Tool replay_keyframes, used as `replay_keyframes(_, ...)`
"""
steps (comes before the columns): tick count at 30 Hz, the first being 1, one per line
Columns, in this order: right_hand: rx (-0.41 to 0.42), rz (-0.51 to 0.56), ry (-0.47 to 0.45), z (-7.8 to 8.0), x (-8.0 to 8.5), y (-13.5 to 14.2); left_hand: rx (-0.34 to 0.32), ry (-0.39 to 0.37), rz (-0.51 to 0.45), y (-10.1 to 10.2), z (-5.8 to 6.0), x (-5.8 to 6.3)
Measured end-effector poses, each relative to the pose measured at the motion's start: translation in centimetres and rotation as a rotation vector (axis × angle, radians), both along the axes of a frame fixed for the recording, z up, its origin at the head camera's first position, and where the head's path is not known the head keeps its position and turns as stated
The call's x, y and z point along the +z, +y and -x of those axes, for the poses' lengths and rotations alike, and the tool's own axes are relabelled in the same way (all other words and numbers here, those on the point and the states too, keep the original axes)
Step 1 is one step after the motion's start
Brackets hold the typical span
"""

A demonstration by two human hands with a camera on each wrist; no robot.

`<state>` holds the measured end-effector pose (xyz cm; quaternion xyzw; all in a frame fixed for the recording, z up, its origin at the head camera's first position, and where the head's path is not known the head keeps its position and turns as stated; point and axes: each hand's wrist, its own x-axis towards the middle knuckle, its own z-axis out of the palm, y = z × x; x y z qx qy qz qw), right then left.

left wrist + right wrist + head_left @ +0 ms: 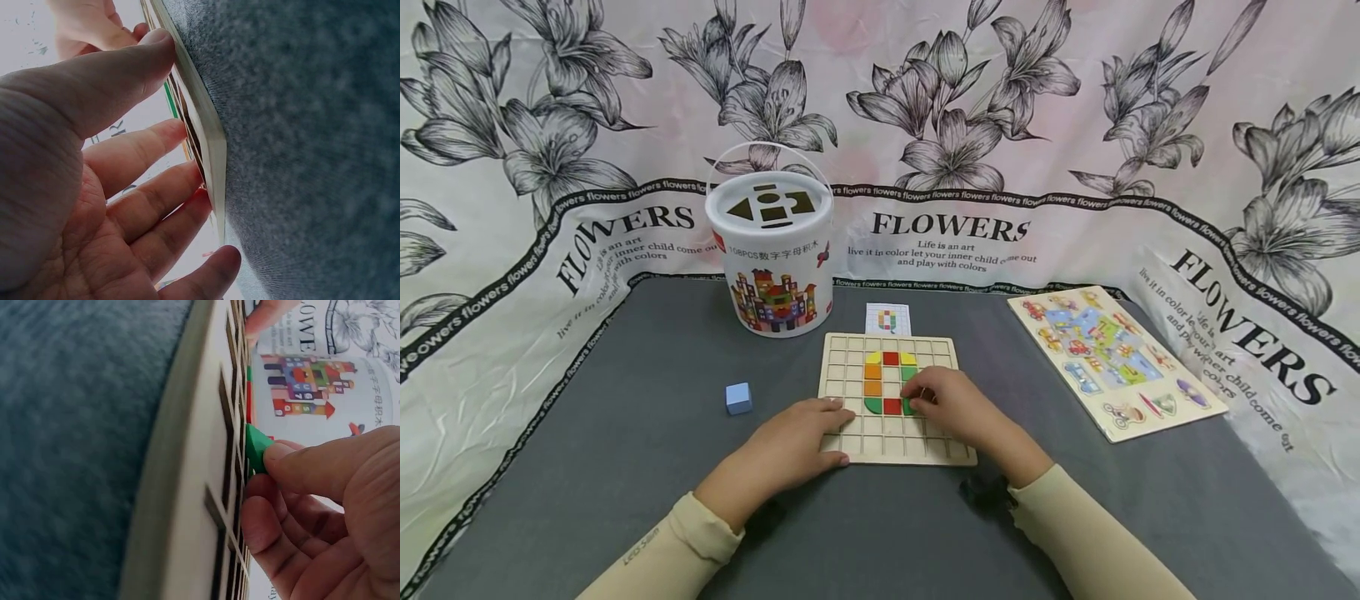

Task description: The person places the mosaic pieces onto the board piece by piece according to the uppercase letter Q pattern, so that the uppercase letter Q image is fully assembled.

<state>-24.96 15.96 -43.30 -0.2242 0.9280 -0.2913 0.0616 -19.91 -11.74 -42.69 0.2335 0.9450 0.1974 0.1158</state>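
A wooden grid board [880, 448] lies flat on the grey cloth, with red, orange, yellow and green tiles set in a ring of its cells. My right hand [953, 406] is over the ring's lower right corner. Between thumb and forefinger it pinches a green tile [256, 449] against the board, as the right wrist view shows. My left hand [793, 442] rests at the board's left edge, its fingers fairly straight and the thumb [140, 62] on the near corner. A small card [887, 317] with a coloured ring pattern lies behind the board.
To the left sits a blue cube [738, 398]. A white lidded bucket [778, 275] with shape holes stands at the back left. A wooden picture puzzle [1105, 408] lies at the right. Behind hangs a flower-printed cloth [962, 250]. Some black thing [985, 493] is by the right wrist.
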Motion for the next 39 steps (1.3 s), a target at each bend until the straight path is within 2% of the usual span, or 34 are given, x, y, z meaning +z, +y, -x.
replay_keyframes(10, -0.038, -0.024, 0.014, -0.2, -0.5, 0.1, 0.002, -0.023, -0.003, 0.5, 0.0, -0.1)
replay_keyframes(17, -0.035, -0.05, 0.027, -0.4, -0.4, 0.6, -0.005, -0.027, -0.011, 0.7, -0.2, -0.2)
replay_keyframes(21, -0.072, -0.004, 0.08, -0.8, 0.7, 2.3, 0.002, -0.027, -0.014, 0.4, -0.7, -0.3)
replay_keyframes(24, -0.123, 0.026, 0.112, -1.2, 1.7, 4.7, 0.013, -0.014, -0.013, 0.2, -0.7, -0.1)
replay_keyframes(26, -0.144, 0.016, 0.101, -1.7, 1.8, 6.5, 0.014, -0.009, -0.012, 0.1, -0.6, 0.0)
replay_keyframes(32, -0.124, -0.043, 0.012, -4.0, 0.7, 10.2, 0.005, 0.002, -0.009, 0.1, -0.3, 0.2)
replay_keyframes(39, -0.141, -0.022, 0.022, -4.9, -0.5, 10.2, 0.001, 0.0, -0.004, 0.2, -0.2, 0.3)
